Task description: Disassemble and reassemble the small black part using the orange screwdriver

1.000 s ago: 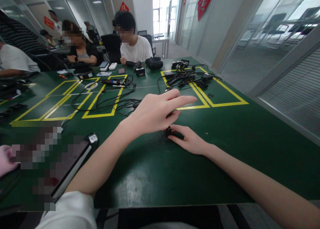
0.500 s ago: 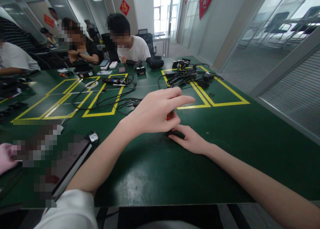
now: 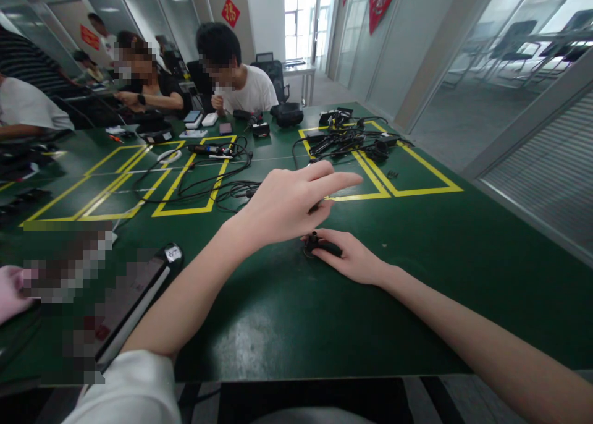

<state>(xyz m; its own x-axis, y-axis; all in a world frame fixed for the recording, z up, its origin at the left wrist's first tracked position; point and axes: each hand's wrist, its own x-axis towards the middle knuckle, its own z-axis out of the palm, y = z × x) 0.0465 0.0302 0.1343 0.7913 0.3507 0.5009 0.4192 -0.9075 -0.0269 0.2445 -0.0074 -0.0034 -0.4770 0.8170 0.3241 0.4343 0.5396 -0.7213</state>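
Observation:
On the table in front of me, my right hand point(image 3: 354, 257) is closed around a small black object point(image 3: 330, 247). It has a rounded end and a short upright post at its left, and my fingers cover part of it. Just above and to the left hangs my left hand point(image 3: 296, 195), palm down. One finger stretches out to the right while the thumb and other fingers come together. Something dark shows in the gap between them, but the hand hides most of it and its kind is unclear.
A phone-like device point(image 3: 172, 255) and a pink hand point(image 3: 12, 291) are at the left. Black cables point(image 3: 343, 141) lie inside yellow tape outlines point(image 3: 426, 193) on the green table point(image 3: 278, 325). Across the table sits a person in white point(image 3: 254, 87), near a black case point(image 3: 287, 115).
The red part seen between my left fingers has gone from view, and a dark part shows there instead. The black object's upright post is now visible. My right hand has barely moved.

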